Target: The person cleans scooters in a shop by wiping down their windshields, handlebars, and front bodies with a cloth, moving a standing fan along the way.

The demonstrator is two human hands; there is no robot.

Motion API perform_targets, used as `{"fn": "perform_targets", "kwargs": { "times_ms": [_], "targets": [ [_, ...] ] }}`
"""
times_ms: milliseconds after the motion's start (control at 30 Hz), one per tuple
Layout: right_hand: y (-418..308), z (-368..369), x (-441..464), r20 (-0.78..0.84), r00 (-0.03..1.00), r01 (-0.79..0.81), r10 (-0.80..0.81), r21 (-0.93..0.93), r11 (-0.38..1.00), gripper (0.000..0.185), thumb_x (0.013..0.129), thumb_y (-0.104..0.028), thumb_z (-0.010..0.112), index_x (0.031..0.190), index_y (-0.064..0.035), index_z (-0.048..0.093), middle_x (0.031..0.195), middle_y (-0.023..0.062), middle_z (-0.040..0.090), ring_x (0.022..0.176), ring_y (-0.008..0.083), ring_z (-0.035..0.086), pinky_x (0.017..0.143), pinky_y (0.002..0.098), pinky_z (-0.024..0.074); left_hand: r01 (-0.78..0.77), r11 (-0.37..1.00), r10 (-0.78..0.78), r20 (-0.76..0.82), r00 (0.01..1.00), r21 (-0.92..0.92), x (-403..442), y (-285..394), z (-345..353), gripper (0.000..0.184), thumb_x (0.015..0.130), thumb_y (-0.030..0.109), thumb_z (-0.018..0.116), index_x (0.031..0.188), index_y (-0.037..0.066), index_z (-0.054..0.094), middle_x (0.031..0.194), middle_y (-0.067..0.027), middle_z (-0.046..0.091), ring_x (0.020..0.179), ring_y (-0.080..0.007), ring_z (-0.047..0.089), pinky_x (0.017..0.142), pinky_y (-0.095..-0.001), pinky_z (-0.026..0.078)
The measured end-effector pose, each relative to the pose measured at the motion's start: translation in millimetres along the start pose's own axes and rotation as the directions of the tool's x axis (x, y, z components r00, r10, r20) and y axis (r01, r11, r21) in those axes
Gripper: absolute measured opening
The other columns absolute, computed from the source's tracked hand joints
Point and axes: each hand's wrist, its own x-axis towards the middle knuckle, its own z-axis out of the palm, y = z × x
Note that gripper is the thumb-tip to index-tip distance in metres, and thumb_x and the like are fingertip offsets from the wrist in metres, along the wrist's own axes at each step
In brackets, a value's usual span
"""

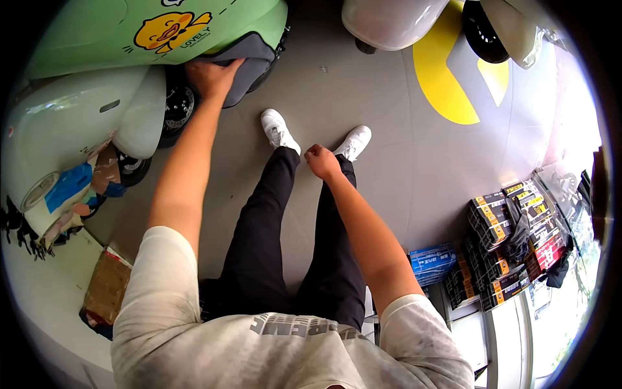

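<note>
At the upper left is a green scooter body (97, 39) with a yellow duck sticker and a dark grey panel (249, 65) along its lower edge. My left hand (212, 76) is on that grey panel, thumb stretched along it and the other fingers partly hidden behind or under its edge. My right hand (319, 162) hangs over my lower leg near the white shoes (354, 142), its fingers curled together; whether anything small is in them cannot be made out.
A pale scooter (84, 110) with a dark wheel stands at the left. Stacked boxes (492, 223) and a blue box (433, 262) are at the right. More pale scooter parts (392, 19) are at the top. A cardboard box (107, 285) lies at the lower left.
</note>
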Motion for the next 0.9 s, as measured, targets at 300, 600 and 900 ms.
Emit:
{"fn": "perform_targets", "kwargs": {
  "times_ms": [300,600,900],
  "targets": [
    [35.5,-23.0,44.9,-0.053,0.994,-0.093,0.099,0.105,0.99,0.041,0.089,-0.034,0.06,0.112,-0.0016,0.069,0.104,0.0173,0.073,0.1,0.0287,0.069,0.089,0.0382,0.0518,-0.181,0.982,0.187,0.216,0.958,-0.045,9.5,-23.1,-25.6,0.12,0.062,0.053,0.09,0.146,-0.008,0.03,0.144,-0.0315,0.034,0.135,-0.0459,0.033,0.115,-0.0497,0.03],
    [-249.1,-42.3,-200.3,0.018,0.432,0.571,-0.902,0.768,0.289,0.022,0.08,-0.009,0.072,0.101,-0.005,0.066,0.102,0.0092,0.065,0.091,0.0237,0.065,0.08,0.0356,0.0533,-0.006,1.0,0.006,0.062,0.998,0.005,-6.5,-2.5,-8.7,0.131,0.057,0.057,0.091,0.144,-0.015,0.025,0.143,-0.0335,0.035,0.137,-0.0464,0.031,0.116,-0.051,0.027],
    [-335.4,-41.3,-337.0,-0.039,-0.212,0.665,-0.976,0.727,-0.173,0.042,0.09,-0.047,0.066,0.095,-0.0055,0.071,0.101,0.0238,0.069,0.086,0.034,0.067,0.076,0.0491,0.0499,-0.147,0.987,0.139,0.128,0.982,0.058,-0.1,-8.4,-14.2,0.128,0.061,0.057,0.088,0.144,-0.016,0.024,0.147,-0.0373,0.031,0.138,-0.0508,0.028,0.118,-0.0535,0.022]
  ]
}}
